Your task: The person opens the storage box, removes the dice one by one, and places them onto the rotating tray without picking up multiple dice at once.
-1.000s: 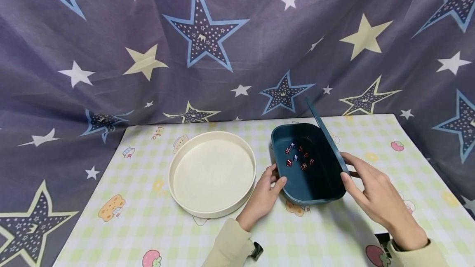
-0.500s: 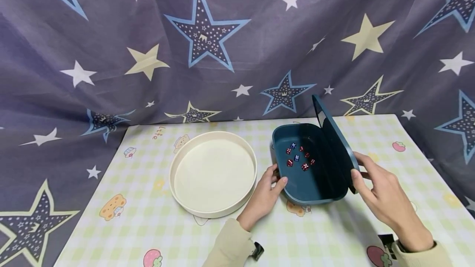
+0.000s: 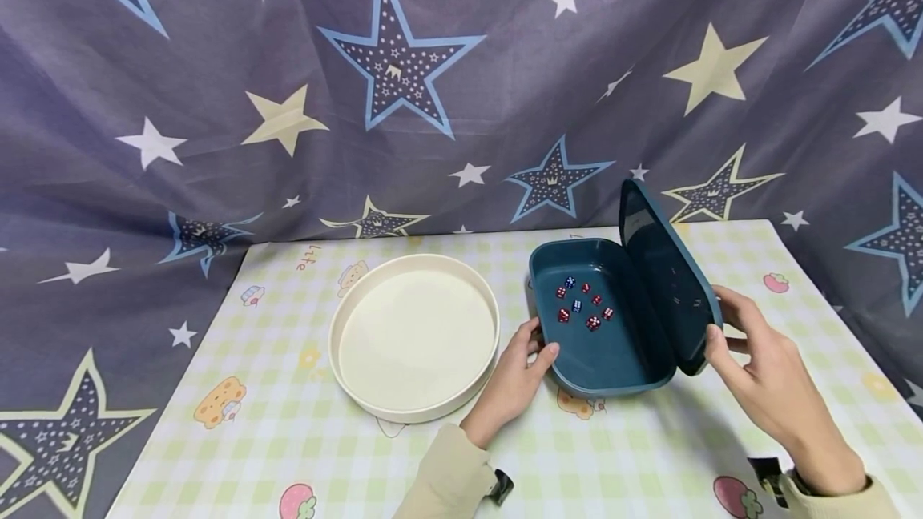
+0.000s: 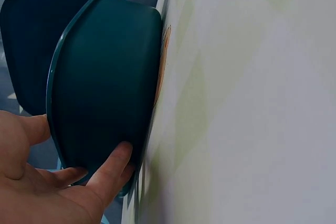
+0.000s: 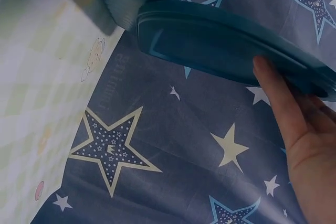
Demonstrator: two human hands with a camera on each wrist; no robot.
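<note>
A dark teal rectangular box [image 3: 613, 367] sits on the table, right of centre, with several small red and blue dice [image 3: 593, 323] on its floor. My left hand [image 3: 508, 383] holds the box's near left corner; in the left wrist view its thumb meets the rim and the fingers lie against the outer wall [image 4: 105, 77]. A matching lid [image 3: 667, 279] stands tilted above the box's right side. By its right edge my right hand [image 3: 775, 375] pinches it between thumb and fingers. The right wrist view shows the thumb on the lid's face [image 5: 210, 48], other fingers partly hidden.
A round cream tray [image 3: 414, 335] with a low rim stands left of the box, close to my left forearm. A green and white checked cloth [image 3: 252, 455] covers the table. Behind it hangs a dark curtain [image 3: 505, 102] with stars.
My right hand has moved right with the lid, which leans farther from the box, so more of its inner face and the box's inside show. The left hand and the tray have stayed put.
</note>
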